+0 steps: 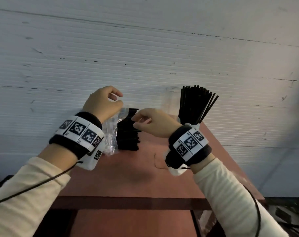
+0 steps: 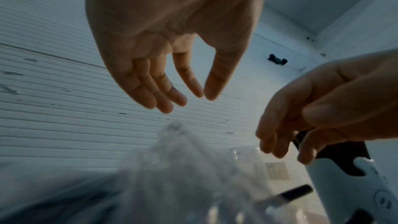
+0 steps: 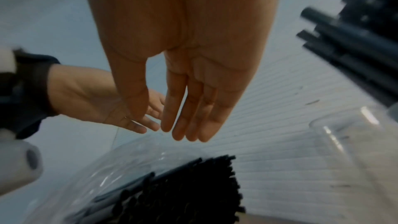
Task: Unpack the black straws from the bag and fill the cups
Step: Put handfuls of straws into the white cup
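Left grip (image 1: pixel 102 101) relaxed over bag (image 1: pixel 111 134), right grip (image 1: pixel 153 122) loose above straws (image 1: pixel 128 132), filled cup (image 1: pixel 195 106) beside, red table (image 1: pixel 128 177)

Black straws (image 1: pixel 128 130), clear bag (image 1: pixel 111 134), reddish-brown table (image 1: pixel 128 177)

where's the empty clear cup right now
In the right wrist view the clear cup stands at the right edge, just below the bunch of black straws and right of the bag.

a bare workroom, judging by the white ribbed wall panels (image 1: pixel 145 48) and reddish-brown table (image 1: pixel 128 177).
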A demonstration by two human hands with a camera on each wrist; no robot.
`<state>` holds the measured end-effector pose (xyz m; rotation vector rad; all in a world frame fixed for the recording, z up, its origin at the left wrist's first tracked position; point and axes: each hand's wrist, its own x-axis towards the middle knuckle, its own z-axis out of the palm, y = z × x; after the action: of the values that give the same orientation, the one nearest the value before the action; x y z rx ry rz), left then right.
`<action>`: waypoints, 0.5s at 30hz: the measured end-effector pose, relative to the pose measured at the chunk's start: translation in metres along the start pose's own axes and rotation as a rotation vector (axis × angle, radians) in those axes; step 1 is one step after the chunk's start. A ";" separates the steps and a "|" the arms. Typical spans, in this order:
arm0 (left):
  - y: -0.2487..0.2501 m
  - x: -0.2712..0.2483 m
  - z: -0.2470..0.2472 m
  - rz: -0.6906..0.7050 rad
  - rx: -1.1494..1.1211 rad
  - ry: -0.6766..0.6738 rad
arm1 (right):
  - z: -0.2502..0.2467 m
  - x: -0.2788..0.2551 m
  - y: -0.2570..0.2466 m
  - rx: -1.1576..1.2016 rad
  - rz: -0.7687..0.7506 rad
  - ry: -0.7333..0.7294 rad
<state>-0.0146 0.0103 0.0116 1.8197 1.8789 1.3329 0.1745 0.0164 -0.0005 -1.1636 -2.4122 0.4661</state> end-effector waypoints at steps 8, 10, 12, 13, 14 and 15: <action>-0.039 -0.006 -0.010 -0.086 0.141 -0.327 | 0.037 0.029 -0.020 -0.219 0.035 -0.333; -0.043 -0.006 -0.010 -0.095 0.112 -0.302 | 0.047 0.033 -0.022 -0.299 0.016 -0.344; -0.045 -0.006 -0.012 -0.097 0.076 -0.261 | 0.052 0.035 -0.023 -0.342 -0.019 -0.329; -0.046 -0.007 -0.013 -0.100 0.057 -0.245 | 0.053 0.035 -0.023 -0.339 -0.032 -0.317; -0.047 -0.007 -0.013 -0.101 0.040 -0.233 | 0.052 0.036 -0.022 -0.318 -0.039 -0.306; -0.048 -0.007 -0.013 -0.102 0.026 -0.222 | 0.051 0.036 -0.022 -0.285 -0.041 -0.292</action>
<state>-0.0551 0.0060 -0.0175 1.7753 1.8511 1.0311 0.1141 0.0263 -0.0258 -1.2300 -2.8228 0.3028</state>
